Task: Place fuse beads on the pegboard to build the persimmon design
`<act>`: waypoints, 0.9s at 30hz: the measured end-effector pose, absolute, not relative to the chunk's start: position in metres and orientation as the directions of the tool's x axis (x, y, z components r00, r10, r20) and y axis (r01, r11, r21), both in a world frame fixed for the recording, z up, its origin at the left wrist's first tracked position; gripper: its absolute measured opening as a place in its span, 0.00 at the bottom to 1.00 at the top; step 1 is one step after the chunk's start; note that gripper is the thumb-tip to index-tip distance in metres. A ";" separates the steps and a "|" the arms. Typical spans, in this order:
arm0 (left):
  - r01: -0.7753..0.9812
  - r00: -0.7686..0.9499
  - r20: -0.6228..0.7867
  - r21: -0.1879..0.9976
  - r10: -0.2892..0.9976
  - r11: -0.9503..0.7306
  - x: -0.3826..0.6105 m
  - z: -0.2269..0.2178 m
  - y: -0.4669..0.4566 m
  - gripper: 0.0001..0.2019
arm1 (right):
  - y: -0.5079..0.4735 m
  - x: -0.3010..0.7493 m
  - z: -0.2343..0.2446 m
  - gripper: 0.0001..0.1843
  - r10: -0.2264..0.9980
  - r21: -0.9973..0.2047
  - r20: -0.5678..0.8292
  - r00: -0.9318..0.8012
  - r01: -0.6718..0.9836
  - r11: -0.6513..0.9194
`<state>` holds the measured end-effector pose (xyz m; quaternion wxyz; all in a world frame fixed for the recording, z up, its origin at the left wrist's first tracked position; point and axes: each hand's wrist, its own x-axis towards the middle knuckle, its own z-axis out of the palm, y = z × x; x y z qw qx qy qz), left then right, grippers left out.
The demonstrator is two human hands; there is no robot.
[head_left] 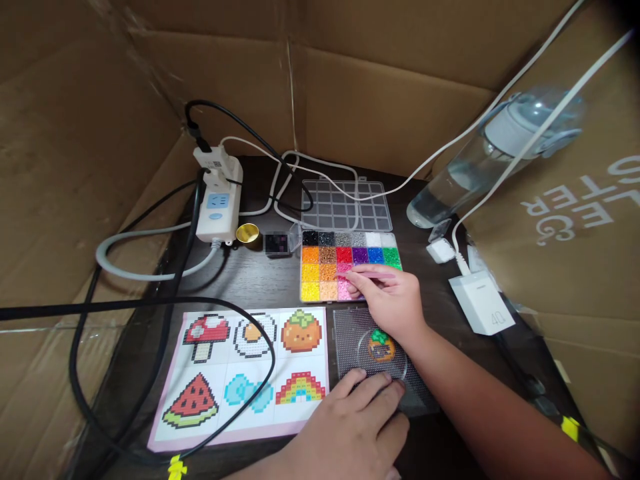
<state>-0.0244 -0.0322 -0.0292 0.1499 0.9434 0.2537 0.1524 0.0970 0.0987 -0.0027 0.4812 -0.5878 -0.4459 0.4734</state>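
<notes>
My right hand pinches pink tweezers, whose tip reaches into the pink and orange compartments of the open bead box. My left hand lies with fingers stretched flat on the near edge of the clear pegboard. On the pegboard sits a partly built orange-and-green bead figure. The pattern sheet with several pixel pictures lies left of the pegboard.
The box's clear lid lies open behind the beads. A white power strip with cables, a gold cap, a white charger and a water bottle stand around. Cardboard walls enclose the dark table; a black cable crosses the sheet.
</notes>
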 end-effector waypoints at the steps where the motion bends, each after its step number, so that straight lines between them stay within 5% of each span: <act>1: 0.432 0.826 0.210 0.361 0.524 -0.826 -0.024 -0.029 -0.032 0.23 | 0.099 0.097 -0.003 0.06 0.980 -0.988 -0.126 0.156 0.070 -0.139; 27: 0.431 0.828 0.187 0.389 0.528 -0.814 -0.025 -0.030 -0.034 0.22 | 0.096 0.096 -0.003 0.09 0.979 -0.989 -0.085 0.187 0.102 -0.105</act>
